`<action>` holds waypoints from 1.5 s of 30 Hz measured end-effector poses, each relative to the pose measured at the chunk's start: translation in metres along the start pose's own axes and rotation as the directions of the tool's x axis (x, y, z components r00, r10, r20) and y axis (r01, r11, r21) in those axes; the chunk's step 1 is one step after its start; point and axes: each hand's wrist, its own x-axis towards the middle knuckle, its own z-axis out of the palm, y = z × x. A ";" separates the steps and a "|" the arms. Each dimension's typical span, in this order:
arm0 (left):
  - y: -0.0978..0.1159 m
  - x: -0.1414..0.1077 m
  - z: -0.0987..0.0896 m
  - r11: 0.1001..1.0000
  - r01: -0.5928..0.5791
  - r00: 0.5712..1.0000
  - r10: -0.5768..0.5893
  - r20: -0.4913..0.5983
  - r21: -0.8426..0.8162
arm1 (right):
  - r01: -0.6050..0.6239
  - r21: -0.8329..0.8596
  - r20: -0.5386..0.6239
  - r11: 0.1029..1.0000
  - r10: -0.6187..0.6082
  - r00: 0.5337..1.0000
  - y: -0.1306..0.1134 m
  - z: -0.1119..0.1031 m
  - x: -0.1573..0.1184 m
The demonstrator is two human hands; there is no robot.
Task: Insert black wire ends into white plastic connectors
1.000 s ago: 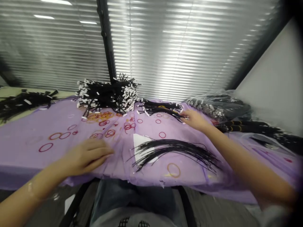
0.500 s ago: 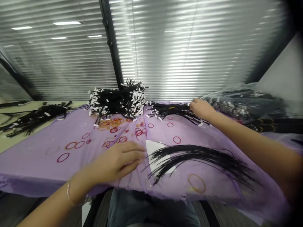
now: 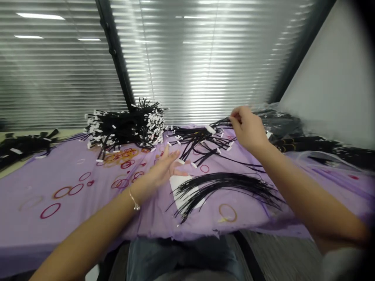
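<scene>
Right at the far edge of the purple plastic sheet draped over the bench, and all eyes on the right hand! It's raised over a loose tangle of tabbed black wires, fingertips pinched together at the strands, though whether a wire is caught in there I can't tell from this view. The left hand is open, fingers spread, gripping nothing, just beside the near side of that tangle, a thin bracelet on its wrist.

A tight pinch close to the white tabs looks like the clean way to handle these, with the open hand kept low so that loose strands don't snag.

Now the count! Three lots of wire in the middle: that tangle, a big heap of white-tabbed black wires behind it, and one arc of untabbed black wires lying over a single white paper sheet. A fourth tabbed bundle sits far left, and a dark bundle lies far right. Single strands are past counting. Rubber bands? A dozen or so red and orange ones overlap left of the hands, too tangled for an exact tally.
</scene>
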 end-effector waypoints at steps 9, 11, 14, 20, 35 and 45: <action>-0.010 0.021 -0.026 0.912 -0.161 0.947 0.251 -0.202 0.378 | 0.043 0.197 0.006 0.979 -0.046 0.999 0.011 0.033 -0.030; -0.008 0.025 -0.039 0.872 -0.231 0.899 0.361 -0.247 0.432 | 0.114 0.159 0.060 0.981 -0.125 0.990 0.018 0.043 -0.035; 0.003 0.029 -0.062 0.808 -0.290 0.804 0.497 -0.328 0.512 | 0.169 0.195 0.232 0.966 -0.213 0.949 0.026 0.060 -0.047; 0.051 0.030 -0.111 0.799 -0.328 0.574 0.592 -0.566 0.504 | 0.224 0.411 0.520 0.884 -0.429 0.739 0.009 0.074 -0.071; 0.038 0.032 -0.085 0.822 -0.565 0.718 0.534 -0.447 0.073 | 0.171 0.505 0.526 0.846 -0.458 0.717 -0.006 0.077 -0.080; -0.007 0.003 -0.016 0.981 -0.176 0.980 0.183 0.077 -0.088 | -0.387 0.429 0.765 0.816 -0.101 0.636 -0.008 0.087 -0.081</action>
